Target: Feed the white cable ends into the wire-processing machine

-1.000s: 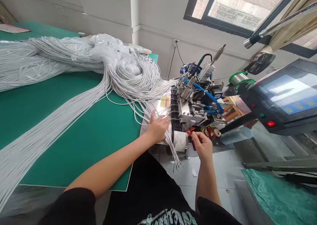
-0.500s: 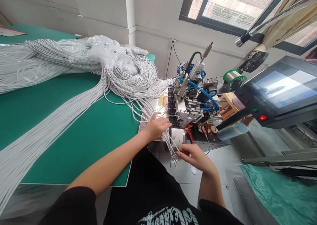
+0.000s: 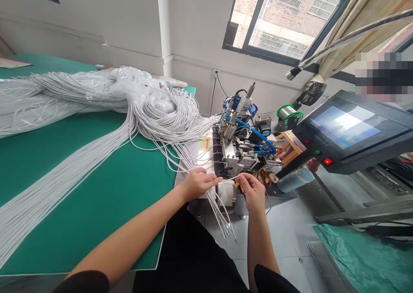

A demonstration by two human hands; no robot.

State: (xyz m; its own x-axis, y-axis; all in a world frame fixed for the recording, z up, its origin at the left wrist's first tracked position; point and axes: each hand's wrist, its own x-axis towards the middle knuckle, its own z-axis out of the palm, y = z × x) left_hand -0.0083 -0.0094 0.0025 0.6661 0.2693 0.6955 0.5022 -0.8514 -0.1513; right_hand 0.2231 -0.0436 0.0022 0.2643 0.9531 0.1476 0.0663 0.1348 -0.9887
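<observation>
While the left hand [image 3: 197, 184] lies over a bundle of cables [image 3: 213, 202], the right hand [image 3: 253, 192] pinches a single cable [image 3: 230, 179]

Nearest, the bundle's loose ends [image 3: 225, 226] fan out below the left hand, hanging past a metal plate [image 3: 195, 149] and just beside a rounded part with a white covering [image 3: 226, 194]. The left palm faces down, its fingers stretched toward the right hand; whether they close on any cable I cannot tell. The right thumb and fingertips are together on the single cable close to its end, and that cable runs across the short gap between the hands, above the white covering, reaching the left fingertips. To the left spreads a green tabletop [image 3: 135, 198], crossed by a long fan of white cables [image 3: 87, 166].

Beyond the hands stands a machine [image 3: 237, 146] with blue tubes [image 3: 258, 131]; several cables run into the black strip [image 3: 218, 155] along its near side. Red-handled scissors [image 3: 266, 177] lie behind the right hand. A lit screen [image 3: 346, 125] tilts at the right. Farther back are coiled cables [image 3: 171, 116] partly covered by clear plastic [image 3: 129, 84], a spool of wire [image 3: 287, 113], and lastly a pale wall [image 3: 193, 35] with a window [image 3: 280, 22].
</observation>
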